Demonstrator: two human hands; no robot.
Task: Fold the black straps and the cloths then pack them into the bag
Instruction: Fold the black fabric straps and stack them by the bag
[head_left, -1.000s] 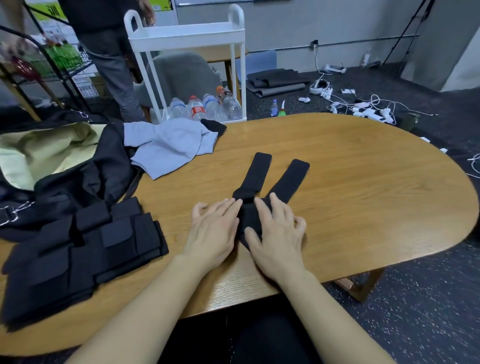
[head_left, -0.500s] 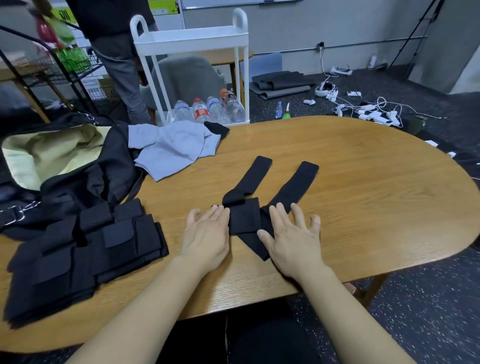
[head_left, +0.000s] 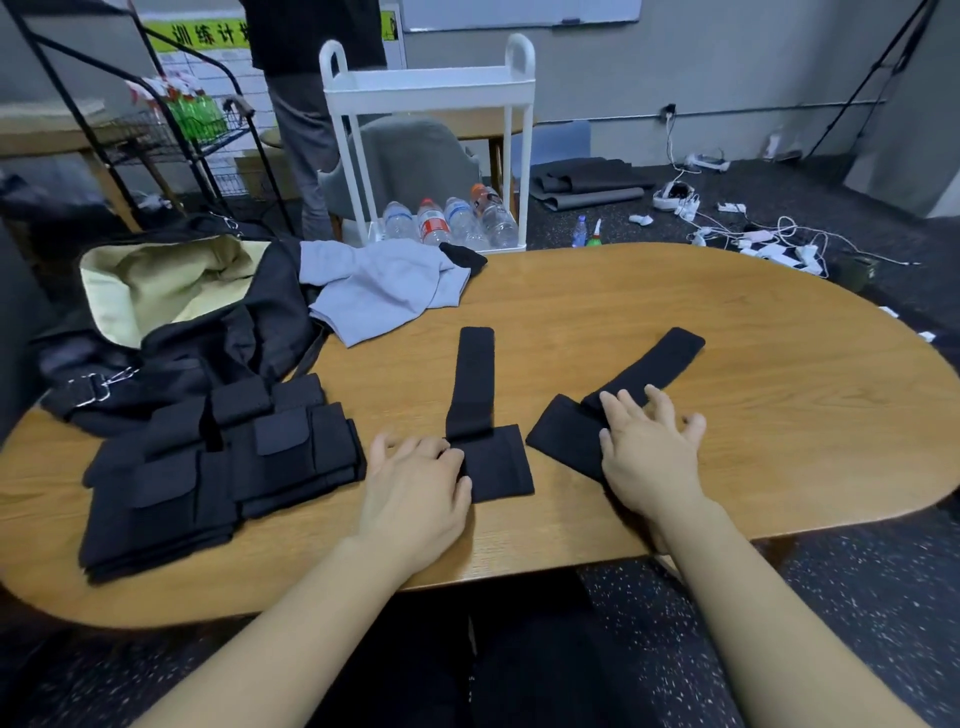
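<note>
Since the earlier frames, the two black fabric straps have been pulled apart: they were crossed at the near end under both hands, and now they lie side by side with bare wood between them. The left black strap (head_left: 480, 415), flat with a wide near end and a narrow tail, points straight away from the person. The right black strap (head_left: 613, 402) lies slanted, its tail going to the far right. The left hand (head_left: 415, 488) rests with straight fingers on the table, its fingertips touching the left edge of the left strap's wide end; it grips nothing. The right hand (head_left: 649, 452) lies flat with spread fingers on the right strap, pressing it and not closing round it.

To the left on the oval wooden table (head_left: 727, 374) is a pile of already folded black straps (head_left: 218, 467), and behind it the open black bag with a pale yellow lining (head_left: 171, 312). A crumpled light grey cloth (head_left: 384, 291) lies just beside the bag and is not yet folded.

What could go wrong, probably: the straps are soft, so a fold made with flat fingers alone may slide or open again. The right strap lies slanted, so its tail may fold unevenly. A loose fold might also come apart on the way to the bag.
</note>
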